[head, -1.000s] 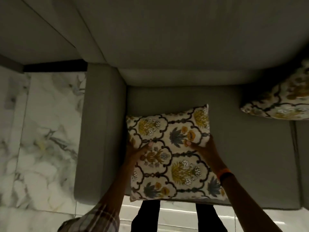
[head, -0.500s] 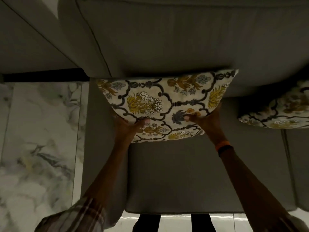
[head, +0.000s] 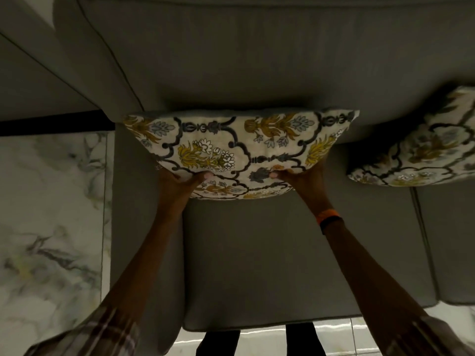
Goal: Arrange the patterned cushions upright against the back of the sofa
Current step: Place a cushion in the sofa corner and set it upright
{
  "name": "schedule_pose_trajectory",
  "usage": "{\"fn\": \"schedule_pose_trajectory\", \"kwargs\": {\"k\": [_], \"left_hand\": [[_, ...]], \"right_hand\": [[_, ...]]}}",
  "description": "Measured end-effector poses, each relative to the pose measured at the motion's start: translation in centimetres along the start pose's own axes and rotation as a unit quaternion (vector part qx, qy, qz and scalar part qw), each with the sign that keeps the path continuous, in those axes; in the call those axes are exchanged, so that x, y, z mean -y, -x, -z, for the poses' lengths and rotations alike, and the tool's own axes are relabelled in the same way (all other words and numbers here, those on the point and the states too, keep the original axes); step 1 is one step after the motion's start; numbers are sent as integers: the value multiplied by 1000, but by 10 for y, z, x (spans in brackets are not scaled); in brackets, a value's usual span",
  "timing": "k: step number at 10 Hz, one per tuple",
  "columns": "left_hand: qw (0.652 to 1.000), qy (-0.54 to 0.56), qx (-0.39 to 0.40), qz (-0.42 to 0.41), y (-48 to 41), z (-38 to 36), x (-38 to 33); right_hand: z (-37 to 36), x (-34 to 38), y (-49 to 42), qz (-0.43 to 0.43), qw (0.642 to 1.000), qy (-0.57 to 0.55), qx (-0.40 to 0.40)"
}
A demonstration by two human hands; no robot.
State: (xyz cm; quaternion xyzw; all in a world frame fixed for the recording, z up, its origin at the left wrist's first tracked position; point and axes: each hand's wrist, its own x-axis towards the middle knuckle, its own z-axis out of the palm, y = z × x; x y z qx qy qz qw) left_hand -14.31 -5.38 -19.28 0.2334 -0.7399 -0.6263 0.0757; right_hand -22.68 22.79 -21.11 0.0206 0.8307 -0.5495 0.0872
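- The left hand grips the lower left part of the patterned cushion; its thumb presses onto the printed front, and the other fingers are hidden behind the fabric.
- The right hand grips the lower right part the same way, thumb on the front, fingers curled round out of sight.
- An orange wristband sits on the right wrist; plaid sleeves cover both upper forearms.
- The cushion is held between the two hands, its top edge touching the sofa backrest, its lower edge clear of the seat cushion.
- It stands near the sofa's left armrest, leaning back against the backrest.
- A second patterned cushion lies to the right, well apart from both hands, against the backrest; whether it stands fully upright cannot be told.
- Marble floor shows left of the sofa.
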Motion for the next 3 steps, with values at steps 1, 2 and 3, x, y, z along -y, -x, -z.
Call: {"fn": "schedule_pose_trajectory", "kwargs": {"k": [1,2,3], "left_hand": [[999,-26,-24,22,6,-6,9],[994,-45,-56,84,11,-13,26],[969,-109,-30,220,43,-22,43]], "right_hand": [[-2,-7,8,-19,1000,16,-6],[-5,-13,22,-43,998,41,-20],[-12,-25,53,-111,991,71,0]]}}
